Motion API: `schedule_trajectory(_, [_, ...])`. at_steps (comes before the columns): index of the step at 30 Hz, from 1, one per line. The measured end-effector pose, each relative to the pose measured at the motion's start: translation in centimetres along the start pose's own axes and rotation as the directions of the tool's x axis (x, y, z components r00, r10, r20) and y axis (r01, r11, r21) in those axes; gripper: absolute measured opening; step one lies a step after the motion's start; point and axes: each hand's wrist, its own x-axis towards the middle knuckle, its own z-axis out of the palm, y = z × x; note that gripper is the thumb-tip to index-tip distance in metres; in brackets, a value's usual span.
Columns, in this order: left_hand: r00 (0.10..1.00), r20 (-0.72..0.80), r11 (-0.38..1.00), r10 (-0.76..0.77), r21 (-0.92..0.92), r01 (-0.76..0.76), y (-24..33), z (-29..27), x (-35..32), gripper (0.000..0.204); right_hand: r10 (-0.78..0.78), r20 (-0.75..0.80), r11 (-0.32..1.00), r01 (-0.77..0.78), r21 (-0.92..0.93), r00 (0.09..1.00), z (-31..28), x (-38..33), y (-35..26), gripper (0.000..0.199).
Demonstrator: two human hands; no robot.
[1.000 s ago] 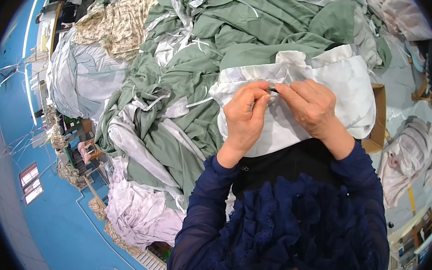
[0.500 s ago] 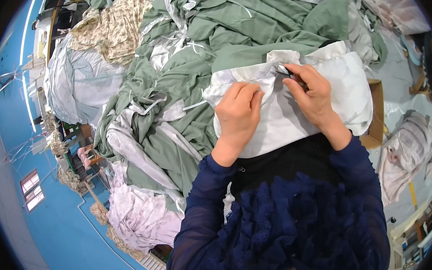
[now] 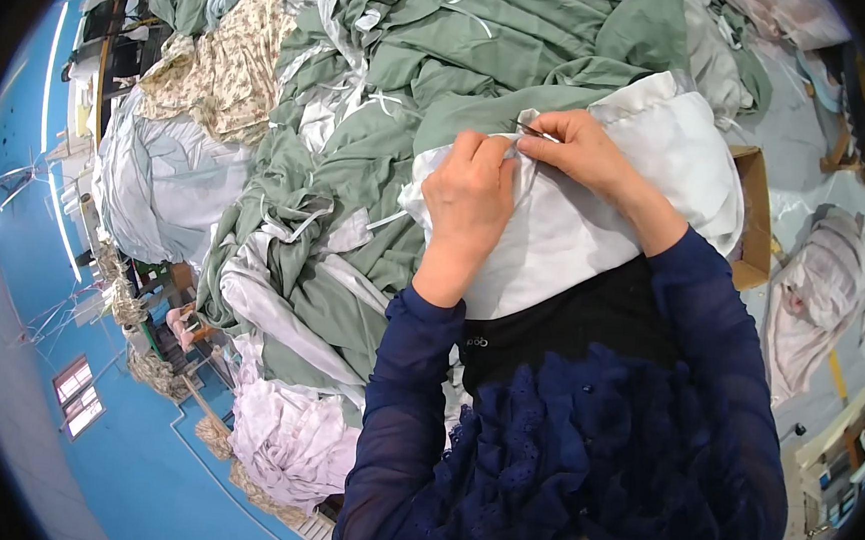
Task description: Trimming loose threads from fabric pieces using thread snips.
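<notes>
White fabric (image 3: pixel 575 240) with green fabric joined or lying along its far side is spread over my lap. My left hand (image 3: pixel 469 197) is closed on its upper edge, fingers bent and thumb side toward the right hand. Close beside it, my right hand (image 3: pixel 596 159) pinches small dark thread snips (image 3: pixel 529 128). Their pointed tips reach over the fabric edge just past the left fingertips. Most of the snips is hidden inside the right fingers, and I cannot tell whether the blades touch a thread.
Heaped green cloth (image 3: pixel 340 299) with white ties spreads ahead and left. Behind it lie flowered cloth (image 3: pixel 231 60) and pale cloth (image 3: pixel 163 176). A cardboard box (image 3: pixel 754 217) stands at my right, with a whitish bundle (image 3: pixel 814 297) on the floor beyond. Pinkish cloth (image 3: pixel 290 441) lies lower left.
My right hand has moved left with the snips, bringing it right up to my left hand. The white edge is now gathered between the hands. My left hand has shifted slightly left.
</notes>
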Motion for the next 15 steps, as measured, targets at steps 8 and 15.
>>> schedule_trajectory(8, [1.0,-0.005,1.0,0.022,0.011,-0.022,0.1,0.3,0.2,0.015,0.206,0.163,0.923,-0.247,0.294,0.965,-1.0,-0.5,-0.5,0.021])
schedule_trajectory(15, [0.982,-0.13,0.99,0.139,0.008,-0.139,-0.4,1.2,0.0,0.007,0.212,0.214,0.826,-0.292,0.482,0.954,-0.9,-0.5,0.5,0.018])
